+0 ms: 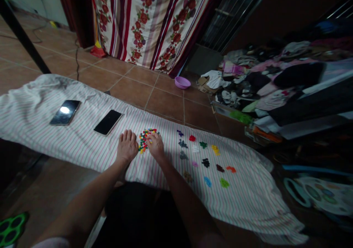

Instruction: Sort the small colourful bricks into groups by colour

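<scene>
A mixed pile of small coloured pieces (142, 139), seemingly plastic bricks, lies on the striped cloth (171, 170). My left hand (127, 145) rests flat against the pile's left side, fingers stretched out and holding nothing. Over the right part of the pile, my right hand (156, 145) has its fingers curled down and drawn together among the pieces. Whatever is between those fingertips is too small to make out. Right of my hands, similar pieces lie in small heaps by colour, among them red (192, 138), yellow (215, 149), black (205, 162), light blue (207, 181) and lime green (224, 183).
Two dark-screened devices, a phone (108, 122) and another (65, 112), lie left of my hands. Beyond the cloth-covered surface are a tiled floor, a purple basin (182, 82) and a floral curtain (149, 23). Heaped clothes (264, 78) fill the right side.
</scene>
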### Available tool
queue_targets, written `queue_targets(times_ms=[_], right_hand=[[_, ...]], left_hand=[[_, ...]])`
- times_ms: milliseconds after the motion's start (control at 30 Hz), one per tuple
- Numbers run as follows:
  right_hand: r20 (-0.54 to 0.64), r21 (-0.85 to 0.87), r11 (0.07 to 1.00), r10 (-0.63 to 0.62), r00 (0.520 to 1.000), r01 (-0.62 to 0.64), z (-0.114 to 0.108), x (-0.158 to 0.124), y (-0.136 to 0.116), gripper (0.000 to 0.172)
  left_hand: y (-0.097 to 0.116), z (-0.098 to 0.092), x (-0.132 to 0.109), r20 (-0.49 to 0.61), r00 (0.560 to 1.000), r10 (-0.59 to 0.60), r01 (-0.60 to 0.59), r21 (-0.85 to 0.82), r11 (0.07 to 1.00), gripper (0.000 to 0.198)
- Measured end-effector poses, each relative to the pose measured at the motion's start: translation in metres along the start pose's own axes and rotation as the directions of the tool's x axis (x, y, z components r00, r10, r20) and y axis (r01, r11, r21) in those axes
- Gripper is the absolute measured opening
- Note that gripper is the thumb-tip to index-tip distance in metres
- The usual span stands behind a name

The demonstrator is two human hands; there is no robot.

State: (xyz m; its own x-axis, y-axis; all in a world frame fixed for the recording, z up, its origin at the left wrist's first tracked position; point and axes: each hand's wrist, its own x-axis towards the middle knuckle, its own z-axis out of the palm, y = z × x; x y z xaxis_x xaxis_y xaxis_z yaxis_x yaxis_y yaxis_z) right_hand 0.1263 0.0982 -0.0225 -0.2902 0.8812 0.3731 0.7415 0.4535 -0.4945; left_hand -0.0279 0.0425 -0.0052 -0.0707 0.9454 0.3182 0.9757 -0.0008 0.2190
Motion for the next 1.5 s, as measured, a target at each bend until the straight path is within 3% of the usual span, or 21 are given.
queue_targets(times_ms=[367, 633, 833, 1167, 1367, 1500], right_hand=[[0.014, 0.117, 0.993, -0.031, 0.999, 0.029, -0.004, 0.002, -0.003, 0.017], [-0.022, 0.112, 0.993, 0.038, 0.999, -0.036, -0.007, -0.001, -0.005, 0.016], [-0.034, 0.122, 0.99, 0.073, 0.997, -0.069, -0.015, -0.004, 0.002, 0.026], [-0.153, 0.101, 0.972, 0.227, 0.962, -0.213, -0.056, -0.006, 0.055, 0.02], [-0.248, -0.064, 0.948, 0.288, 0.925, -0.312, -0.098, -0.004, 0.099, 0.021], [-0.224, -0.262, 0.86, 0.387, 0.895, -0.437, -0.126, -0.004, 0.127, 0.025]], left_hand=[[0.0, -0.001, 0.0, -0.021, 1.0, 0.021, -0.02, 0.037, 0.999, 0.042], [-0.001, -0.001, -0.001, -0.03, 0.999, 0.032, -0.031, 0.035, 0.999, 0.041], [-0.002, 0.003, -0.001, -0.049, 0.998, 0.035, -0.034, 0.019, 0.999, 0.04], [-0.004, 0.005, -0.002, -0.05, 0.998, 0.039, -0.036, 0.052, 0.998, 0.04], [-0.005, 0.007, -0.003, -0.069, 0.996, 0.049, -0.043, 0.076, 0.996, 0.04], [-0.005, 0.008, -0.003, -0.07, 0.996, 0.062, -0.054, 0.11, 0.992, 0.039]])
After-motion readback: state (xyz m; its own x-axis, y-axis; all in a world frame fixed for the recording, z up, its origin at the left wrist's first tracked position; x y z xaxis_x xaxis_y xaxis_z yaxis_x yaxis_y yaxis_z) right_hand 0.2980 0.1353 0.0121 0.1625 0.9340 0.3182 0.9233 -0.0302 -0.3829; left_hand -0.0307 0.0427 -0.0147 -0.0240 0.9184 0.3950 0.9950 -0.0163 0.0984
